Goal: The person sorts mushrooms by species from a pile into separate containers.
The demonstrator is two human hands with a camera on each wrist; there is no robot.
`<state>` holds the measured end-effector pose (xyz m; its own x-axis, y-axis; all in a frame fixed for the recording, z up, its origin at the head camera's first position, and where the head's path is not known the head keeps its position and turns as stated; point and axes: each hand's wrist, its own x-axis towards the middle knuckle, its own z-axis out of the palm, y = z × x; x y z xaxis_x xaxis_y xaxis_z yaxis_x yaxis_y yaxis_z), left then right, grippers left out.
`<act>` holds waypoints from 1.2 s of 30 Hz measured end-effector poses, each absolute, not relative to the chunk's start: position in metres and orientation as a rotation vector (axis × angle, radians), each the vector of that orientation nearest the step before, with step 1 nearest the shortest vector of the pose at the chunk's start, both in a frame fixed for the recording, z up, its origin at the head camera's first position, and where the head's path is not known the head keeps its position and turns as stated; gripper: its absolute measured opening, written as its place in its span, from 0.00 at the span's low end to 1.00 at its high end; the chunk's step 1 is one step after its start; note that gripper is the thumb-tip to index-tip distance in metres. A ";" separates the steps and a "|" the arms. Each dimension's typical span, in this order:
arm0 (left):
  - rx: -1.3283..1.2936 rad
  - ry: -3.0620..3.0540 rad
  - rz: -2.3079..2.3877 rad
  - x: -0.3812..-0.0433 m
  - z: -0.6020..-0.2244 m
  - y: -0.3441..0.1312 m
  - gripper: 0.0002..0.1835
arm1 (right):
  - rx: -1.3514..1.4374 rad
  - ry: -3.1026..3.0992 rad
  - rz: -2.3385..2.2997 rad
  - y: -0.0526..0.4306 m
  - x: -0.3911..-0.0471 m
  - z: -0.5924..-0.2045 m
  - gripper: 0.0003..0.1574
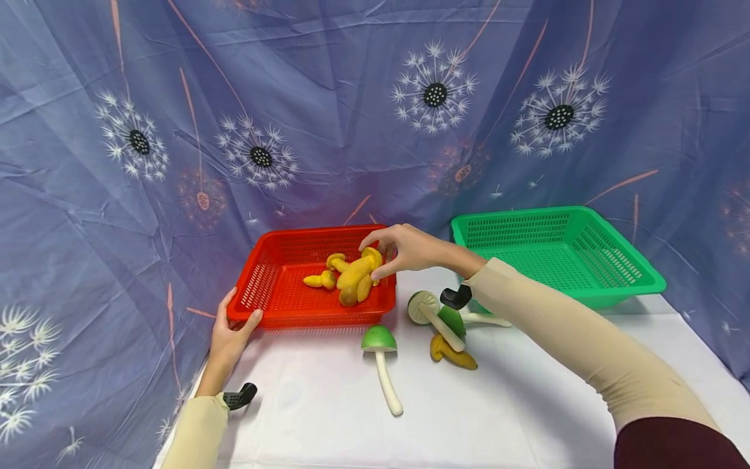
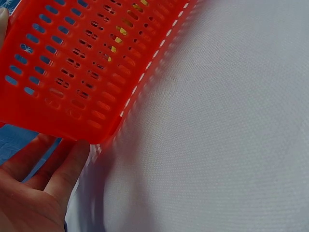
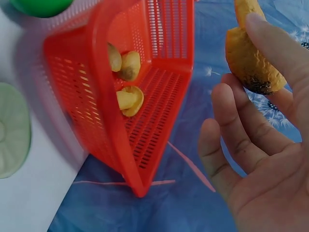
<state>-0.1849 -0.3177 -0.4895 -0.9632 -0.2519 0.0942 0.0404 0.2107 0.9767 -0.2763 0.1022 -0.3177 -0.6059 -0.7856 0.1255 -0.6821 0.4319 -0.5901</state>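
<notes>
My right hand (image 1: 410, 247) pinches a yellow mushroom (image 3: 251, 60) with a darkened end between thumb and fingers, over the right side of the red basket (image 1: 293, 319). Several other yellow mushrooms (image 1: 320, 280) lie inside that basket, heaped toward its right half. At the basket's front left corner, my left hand (image 1: 230, 335) holds the rim, thumb on one side and fingers against the outer wall. In the left wrist view its fingers (image 2: 67, 169) reach under the corner.
On the white cloth before the basket lies a green-capped mushroom (image 1: 379, 339) with a long white stem. Right of it, more green-capped mushrooms (image 1: 423, 307) and a brownish-yellow mushroom (image 1: 454, 355) cluster beneath my right forearm. A green basket (image 1: 633, 277) stands at the right, before a blue dandelion-print curtain (image 1: 351, 117).
</notes>
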 end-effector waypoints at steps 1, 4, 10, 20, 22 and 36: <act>0.205 -2.251 -1.831 -0.185 -0.490 -0.318 0.48 | -1.301 2.516 -0.911 0.099 -0.279 -0.317 0.35; 0.213 -2.255 -1.836 -0.186 -0.491 -0.319 0.48 | -1.302 2.531 -0.901 0.090 -0.288 -0.316 0.36; 0.220 -2.255 -1.829 -0.185 -0.491 -0.318 0.49 | -1.274 2.558 -0.878 0.069 -0.304 -0.316 0.36; 0.201 -2.257 -1.852 -0.178 -0.477 -0.311 0.48 | -1.198 2.624 -0.851 0.030 -0.331 -0.325 0.36; 0.196 -2.257 -1.857 -0.174 -0.468 -0.308 0.48 | -1.182 2.629 -0.850 0.022 -0.335 -0.327 0.36; 0.223 -2.274 -1.812 -0.183 -0.485 -0.317 0.48 | -1.043 2.571 -0.885 -0.023 -0.356 -0.353 0.40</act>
<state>-0.1830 -0.3171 -0.4850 -0.9631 -0.2569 0.0803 0.0210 0.2256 0.9740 -0.3560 -0.0231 -0.3525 -0.7207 -0.6932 0.0135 -0.5547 0.5647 -0.6111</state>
